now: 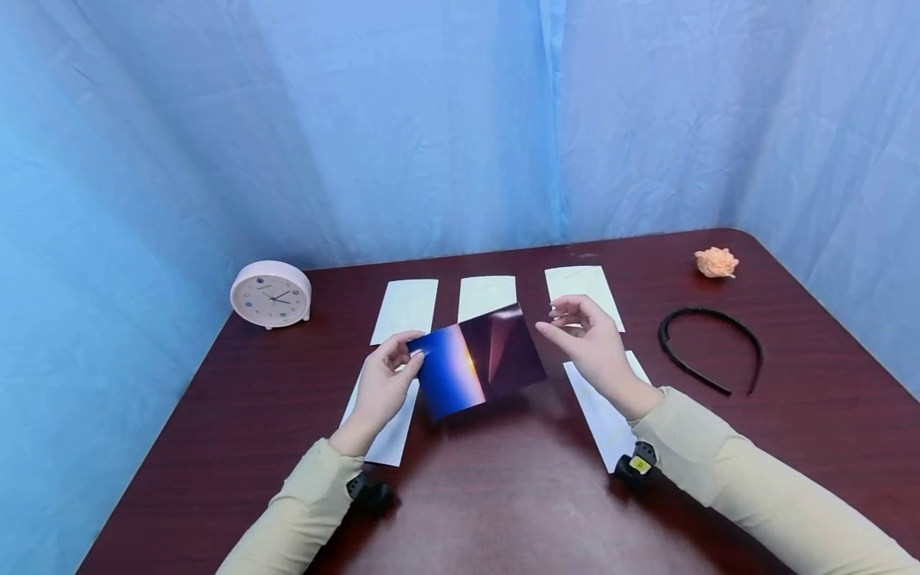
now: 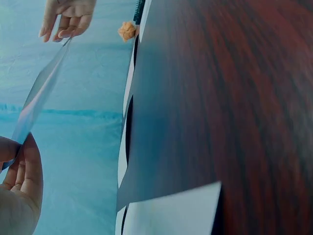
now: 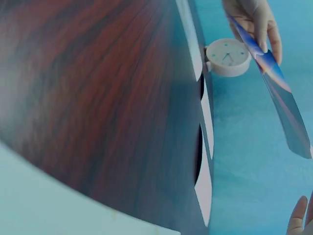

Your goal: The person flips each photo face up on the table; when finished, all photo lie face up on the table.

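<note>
A glossy printed card (image 1: 483,363), blue on one side and dark with a reddish streak on the other, is held tilted above the table. My left hand (image 1: 384,383) pinches its left end between thumb and fingers; the left wrist view shows this left hand (image 2: 22,191) gripping the card (image 2: 41,93) nearly edge-on. Just off the card's right edge is my right hand (image 1: 592,343), its fingers loosely bent and holding nothing. Only some fingertips of the right hand (image 3: 301,218) show in the right wrist view, apart from the card (image 3: 279,98).
White sheets lie in a back row, including a left one (image 1: 406,310) and a right one (image 1: 589,291). Others lie under the left hand (image 1: 391,431) and right forearm. A round clock (image 1: 271,295) stands left; a black headband (image 1: 707,315) and orange crumpled object (image 1: 715,262) lie right.
</note>
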### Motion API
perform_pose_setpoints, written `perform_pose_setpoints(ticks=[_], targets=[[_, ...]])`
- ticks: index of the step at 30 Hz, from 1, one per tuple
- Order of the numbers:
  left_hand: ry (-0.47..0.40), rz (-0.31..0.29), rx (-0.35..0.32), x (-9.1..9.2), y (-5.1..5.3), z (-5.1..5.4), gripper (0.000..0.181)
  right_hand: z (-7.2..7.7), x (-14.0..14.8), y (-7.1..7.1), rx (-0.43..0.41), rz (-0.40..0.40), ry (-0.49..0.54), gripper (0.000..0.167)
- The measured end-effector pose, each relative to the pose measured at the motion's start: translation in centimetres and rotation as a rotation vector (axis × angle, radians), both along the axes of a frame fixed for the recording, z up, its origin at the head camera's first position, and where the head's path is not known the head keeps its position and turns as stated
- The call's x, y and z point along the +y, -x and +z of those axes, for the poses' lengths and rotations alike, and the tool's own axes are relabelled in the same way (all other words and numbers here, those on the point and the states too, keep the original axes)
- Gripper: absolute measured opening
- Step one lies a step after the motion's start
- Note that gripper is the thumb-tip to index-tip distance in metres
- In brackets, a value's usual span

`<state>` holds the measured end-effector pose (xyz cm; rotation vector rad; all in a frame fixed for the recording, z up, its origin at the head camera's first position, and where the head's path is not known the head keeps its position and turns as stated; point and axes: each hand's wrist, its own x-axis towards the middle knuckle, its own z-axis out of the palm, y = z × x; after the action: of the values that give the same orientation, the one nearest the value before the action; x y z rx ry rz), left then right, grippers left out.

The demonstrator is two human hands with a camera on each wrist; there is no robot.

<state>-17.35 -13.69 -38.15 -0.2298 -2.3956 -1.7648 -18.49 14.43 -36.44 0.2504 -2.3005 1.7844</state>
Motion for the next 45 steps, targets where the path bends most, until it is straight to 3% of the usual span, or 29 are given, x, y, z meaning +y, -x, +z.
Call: perform_pose_setpoints(ticks=[3, 8, 11, 18, 22, 27, 32, 38, 45], targets=[[0.063, -0.001, 0.009, -0.1, -0.1, 0.2, 0.030, 0.2, -0.2, -0.1, 0.074, 0.047, -0.127, 0.035], [0.153, -0.024, 0.080, -0.3, -0.2, 0.7, 0.028, 0.2, -0.8, -0.3, 0.266, 0.099, -0.357, 0.038], [0.230, -0.031, 0.136, -0.3, -0.2, 0.8, 0.028, 0.1, -1.3, -0.4, 0.311, 0.141, -0.446, 0.040], [0.418, -0.118, 0.286, -0.1, -0.2, 1.3, 0.029, 0.2, -2.1, -0.8, 0.219, 0.294, -0.509, 0.038], [0.492, -0.176, 0.361, 0.3, -0.2, 1.9, 0.031, 0.2, -2.4, -1.1, 0.148, 0.368, -0.532, 0.033], [0.553, -0.204, 0.420, 0.7, -0.4, 2.5, 0.032, 0.2, -2.6, -1.5, 0.098, 0.446, -0.547, 0.022], [0.565, -0.218, 0.437, 1.0, -0.4, 2.6, 0.032, 0.0, -2.7, -1.7, 0.107, 0.463, -0.566, 0.013], [0.551, -0.216, 0.399, 1.1, -0.3, 2.5, 0.034, -0.1, -2.6, -1.9, 0.094, 0.448, -0.581, 0.011], [0.435, -0.133, 0.360, 0.8, -0.1, 2.9, 0.041, -0.1, -2.5, -2.0, 0.087, 0.415, -0.540, 0.012]])
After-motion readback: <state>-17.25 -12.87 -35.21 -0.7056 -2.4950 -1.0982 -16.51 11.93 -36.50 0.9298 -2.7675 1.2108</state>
